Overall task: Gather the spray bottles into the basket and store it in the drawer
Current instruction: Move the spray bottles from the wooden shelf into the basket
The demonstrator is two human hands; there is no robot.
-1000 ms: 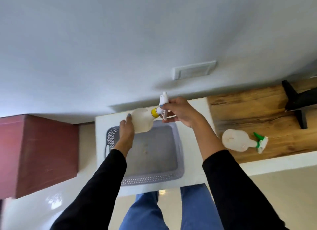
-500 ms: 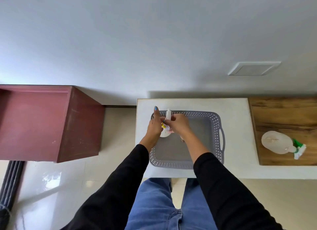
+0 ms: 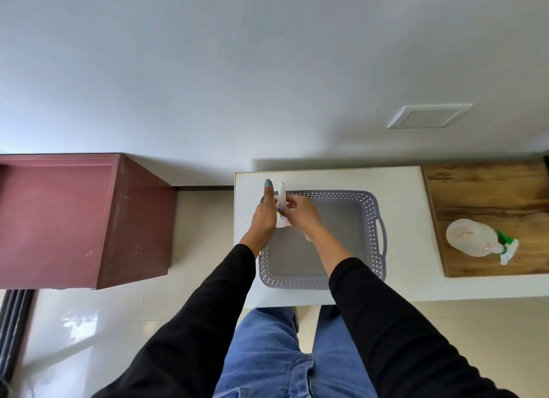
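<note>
Where both hands meet, white yellow-collared spray bottle [image 3: 281, 196], upright.

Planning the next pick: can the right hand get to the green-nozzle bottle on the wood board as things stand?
Probably yes, once freed. The right hand now grips the yellow-collared spray bottle over the basket. The green-nozzle bottle lies on its side on the wooden board, on that hand's side, with nothing between.
</note>
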